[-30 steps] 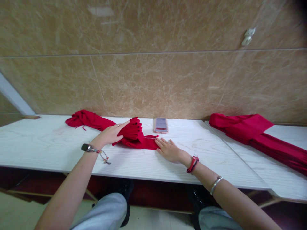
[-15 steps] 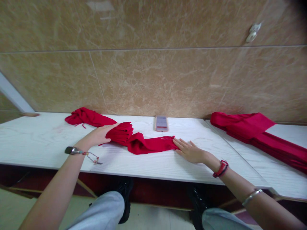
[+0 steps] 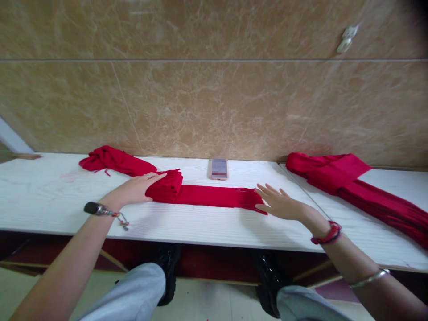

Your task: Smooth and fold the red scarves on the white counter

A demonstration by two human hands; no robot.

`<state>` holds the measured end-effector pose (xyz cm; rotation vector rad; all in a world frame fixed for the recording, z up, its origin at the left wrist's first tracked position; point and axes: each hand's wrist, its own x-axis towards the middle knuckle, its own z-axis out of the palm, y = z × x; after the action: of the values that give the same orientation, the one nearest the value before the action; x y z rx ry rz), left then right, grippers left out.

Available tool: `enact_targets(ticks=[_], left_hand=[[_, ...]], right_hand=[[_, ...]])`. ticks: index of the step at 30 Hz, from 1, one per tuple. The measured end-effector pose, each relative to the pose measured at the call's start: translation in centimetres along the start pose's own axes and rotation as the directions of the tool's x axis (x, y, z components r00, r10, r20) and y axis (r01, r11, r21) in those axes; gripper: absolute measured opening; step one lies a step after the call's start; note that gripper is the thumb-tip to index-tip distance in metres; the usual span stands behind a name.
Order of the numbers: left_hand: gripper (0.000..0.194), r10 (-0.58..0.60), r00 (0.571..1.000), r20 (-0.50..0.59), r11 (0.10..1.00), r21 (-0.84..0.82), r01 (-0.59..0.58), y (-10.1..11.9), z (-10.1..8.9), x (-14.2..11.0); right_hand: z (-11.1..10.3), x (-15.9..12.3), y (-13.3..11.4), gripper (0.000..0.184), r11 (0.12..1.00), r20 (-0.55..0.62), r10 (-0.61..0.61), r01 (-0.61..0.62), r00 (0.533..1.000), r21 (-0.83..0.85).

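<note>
A red fringed scarf (image 3: 209, 196) lies on a white wood-grain surface. Its left part is folded into a thick stack, while a single flat strip runs right to the fringe. My left hand (image 3: 142, 186) grips the stack from its left side, thumb on top; some of its fingers are hidden. Just off the fringed end hovers or rests my right hand (image 3: 279, 203), open with fingers spread; I cannot tell if the fingertips touch the threads. Behind my left hand lies another bunched red cloth (image 3: 115, 160), close to the stack.
A phone (image 3: 219, 169) lies near the tiled wall (image 3: 207, 107). More folded red fabric (image 3: 337, 176) stretches across the right side of the white surface (image 3: 214, 227). Below the front edge are dark red shelf compartments and my shoes.
The scarf's right strip, rumpled and looped before, now lies straight and flat. My right hand has moved right, off the cloth, with its fingers spread wider. My left hand stays on the stack.
</note>
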<state>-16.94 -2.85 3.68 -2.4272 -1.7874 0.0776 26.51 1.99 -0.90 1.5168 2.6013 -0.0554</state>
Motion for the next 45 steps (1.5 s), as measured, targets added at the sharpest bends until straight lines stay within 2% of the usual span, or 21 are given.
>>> enact_targets(ticks=[2,4,6,9,12,14,18,21,26,29,32,35,37,40,45], left_hand=[[0.084,-0.071,0.997,0.026,0.997,0.038,0.070,0.6,-0.2,0.1],[0.087,-0.107,0.994,-0.011,0.990,0.096,0.107,1.6,-0.5,0.4],[0.083,-0.055,0.995,-0.089,0.987,0.147,0.068,3.1,-0.7,0.9],[0.064,0.124,0.978,-0.167,0.977,0.194,-0.091,5.8,-0.5,2.0],[0.045,0.301,0.939,-0.167,0.941,0.214,-0.263,8.4,0.8,3.0],[0.040,0.365,0.923,-0.122,0.920,0.199,-0.338,9.4,2.0,3.3],[0.039,0.407,0.913,-0.019,0.906,0.139,-0.401,9.5,3.5,2.9],[0.039,0.422,0.907,-0.001,0.901,0.110,-0.419,8.8,3.6,2.4],[0.040,0.406,0.914,-0.001,0.908,0.115,-0.404,9.0,3.0,2.1],[0.036,0.377,0.926,-0.030,0.920,0.126,-0.370,10.0,2.5,2.7],[0.036,0.278,0.956,-0.099,0.955,0.135,-0.263,11.4,2.5,4.0],[0.042,0.126,0.979,-0.160,0.991,0.059,-0.117,12.4,3.3,5.4],[0.045,0.062,0.990,-0.129,0.997,-0.037,-0.067,12.6,4.2,5.9],[0.048,0.042,0.999,-0.031,0.988,-0.145,-0.046,12.4,5.3,6.1],[0.051,0.004,0.999,0.034,0.983,-0.185,0.002,12.3,5.4,5.8]], right_hand=[[-0.9,0.8,-2.2,0.056,0.997,-0.126,-0.073,0.072,0.989,-0.013],[-1.3,1.9,-4.7,0.053,0.978,-0.211,-0.204,0.208,0.956,-0.002],[-1.0,2.9,-7.1,0.052,0.946,-0.247,-0.313,0.324,0.917,0.007],[0.2,4.1,-8.9,0.050,0.908,-0.242,-0.405,0.419,0.882,0.008],[1.6,4.6,-8.8,0.049,0.886,-0.221,-0.453,0.463,0.864,-0.008],[2.1,4.6,-8.1,0.049,0.883,-0.206,-0.461,0.469,0.863,-0.011],[2.1,3.9,-7.1,0.047,0.884,-0.170,-0.461,0.467,0.871,-0.002],[1.9,3.6,-6.8,0.047,0.881,-0.151,-0.465,0.473,0.872,0.018],[1.1,4.0,-6.9,0.045,0.882,-0.097,-0.462,0.468,0.881,0.057],[0.1,5.0,-8.1,0.048,0.906,-0.178,-0.405,0.420,0.897,0.053],[-0.5,6.3,-9.8,0.056,0.958,-0.282,-0.249,0.279,0.927,0.071],[0.2,7.4,-11.1,0.061,0.974,-0.258,-0.177,0.207,0.950,0.094],[1.0,7.8,-11.4,0.062,0.974,-0.237,-0.188,0.212,0.953,0.080],[2.1,7.8,-11.0,0.059,0.972,-0.263,-0.208,0.229,0.942,0.051],[2.6,6.7,-9.3,0.056,0.981,-0.305,-0.184,0.194,0.934,0.001]])
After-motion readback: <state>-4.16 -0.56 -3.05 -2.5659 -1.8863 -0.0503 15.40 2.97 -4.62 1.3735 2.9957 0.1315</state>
